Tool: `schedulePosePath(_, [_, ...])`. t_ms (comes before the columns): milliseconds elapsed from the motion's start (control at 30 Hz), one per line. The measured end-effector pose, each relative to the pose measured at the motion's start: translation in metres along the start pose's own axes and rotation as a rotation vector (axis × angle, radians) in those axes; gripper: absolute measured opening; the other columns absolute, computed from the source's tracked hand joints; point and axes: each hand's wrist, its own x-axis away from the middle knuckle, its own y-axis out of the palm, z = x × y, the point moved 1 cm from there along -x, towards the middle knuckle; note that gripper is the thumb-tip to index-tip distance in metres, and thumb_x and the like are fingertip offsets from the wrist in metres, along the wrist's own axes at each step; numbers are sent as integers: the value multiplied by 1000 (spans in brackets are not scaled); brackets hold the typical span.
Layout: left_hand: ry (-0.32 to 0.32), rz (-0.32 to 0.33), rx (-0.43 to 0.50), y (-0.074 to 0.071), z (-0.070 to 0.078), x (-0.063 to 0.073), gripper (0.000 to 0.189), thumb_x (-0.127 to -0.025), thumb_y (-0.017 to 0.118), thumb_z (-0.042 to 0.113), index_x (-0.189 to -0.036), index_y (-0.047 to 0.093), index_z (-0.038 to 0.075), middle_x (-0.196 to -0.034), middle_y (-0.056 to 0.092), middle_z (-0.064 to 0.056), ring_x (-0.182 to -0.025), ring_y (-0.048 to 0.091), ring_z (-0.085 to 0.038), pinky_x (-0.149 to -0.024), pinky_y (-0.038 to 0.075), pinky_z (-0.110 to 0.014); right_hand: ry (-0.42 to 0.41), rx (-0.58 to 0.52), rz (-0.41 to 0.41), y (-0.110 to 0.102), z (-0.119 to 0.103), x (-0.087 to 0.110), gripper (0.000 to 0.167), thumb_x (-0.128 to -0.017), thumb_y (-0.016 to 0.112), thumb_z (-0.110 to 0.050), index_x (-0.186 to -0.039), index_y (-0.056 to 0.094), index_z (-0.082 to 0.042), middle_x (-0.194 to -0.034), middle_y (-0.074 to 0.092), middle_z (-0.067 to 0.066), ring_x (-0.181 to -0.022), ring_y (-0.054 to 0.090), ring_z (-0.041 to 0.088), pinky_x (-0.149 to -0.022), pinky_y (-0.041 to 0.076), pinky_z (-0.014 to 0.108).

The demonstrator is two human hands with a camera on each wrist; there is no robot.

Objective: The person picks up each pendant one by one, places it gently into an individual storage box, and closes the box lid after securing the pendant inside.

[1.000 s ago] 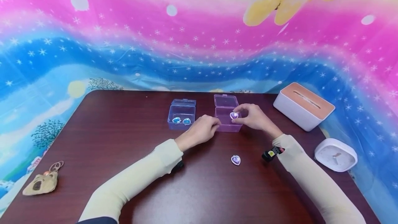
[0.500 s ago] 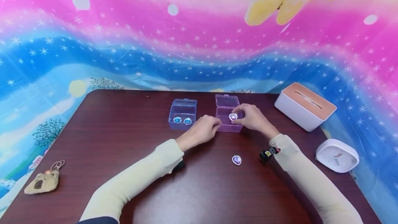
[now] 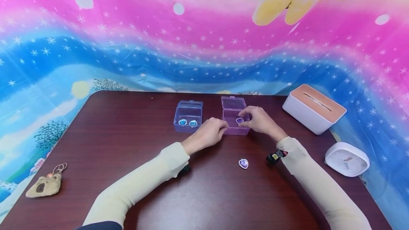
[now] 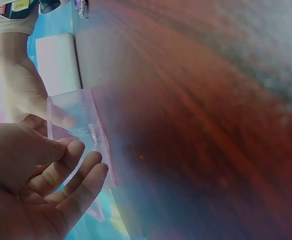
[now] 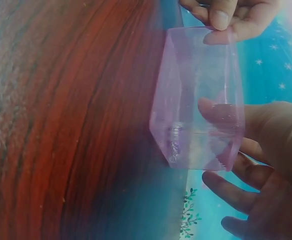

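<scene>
A pink see-through box (image 3: 235, 130) stands on the table with its lid raised. My left hand (image 3: 209, 132) pinches its near left wall between thumb and fingers, as the right wrist view shows (image 5: 236, 17). My right hand (image 3: 262, 120) reaches over the right wall, its thumb inside the box and its fingers spread. A purple heart-shaped gem (image 3: 239, 120) with a beaded rim lies on the box's floor, apart from the thumb in the right wrist view. Another purple heart gem (image 3: 243, 163) lies on the table nearer to me.
Left of the pink box stands an open blue see-through box (image 3: 187, 127) holding two blue heart gems (image 3: 193, 123). At the right are a white tissue box (image 3: 306, 114) and a white clock (image 3: 346, 159). A beige pouch with a ring (image 3: 44, 185) lies far left.
The purple gem between my right thumb and fingers has come down onto the pink box's floor and is let go. My left hand stays on the box wall.
</scene>
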Motion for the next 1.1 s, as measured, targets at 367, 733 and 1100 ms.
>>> schedulePosePath(367, [5, -8, -46, 0, 4, -1, 18, -103, 61, 14, -109, 77, 8, -100, 79, -7, -93, 75, -20, -88, 61, -36, -118, 29, 118, -27, -26, 38, 35, -86, 85, -26, -114, 76, -7, -115, 73, 12, -112, 65, 32, -105, 48, 55])
schedulePosePath(733, [6, -6, -62, -1, 5, -1, 18, -102, 61, 13, -109, 77, 7, -100, 79, -7, -93, 75, -20, -86, 61, -36, -309, -4, -231, -9, -37, 97, 35, -88, 82, -25, -120, 73, -12, -114, 71, 5, -93, 68, 18, -83, 59, 35])
schedulePosePath(1100, [15, -10, -55, -1, 3, -2, 19, -103, 60, 14, -108, 77, 8, -99, 79, -6, -93, 75, -20, -86, 61, -35, -202, -136, -268, 33, -21, 111, 37, -84, 86, -23, -119, 74, -18, -109, 67, -3, -91, 57, 11, -78, 50, 24])
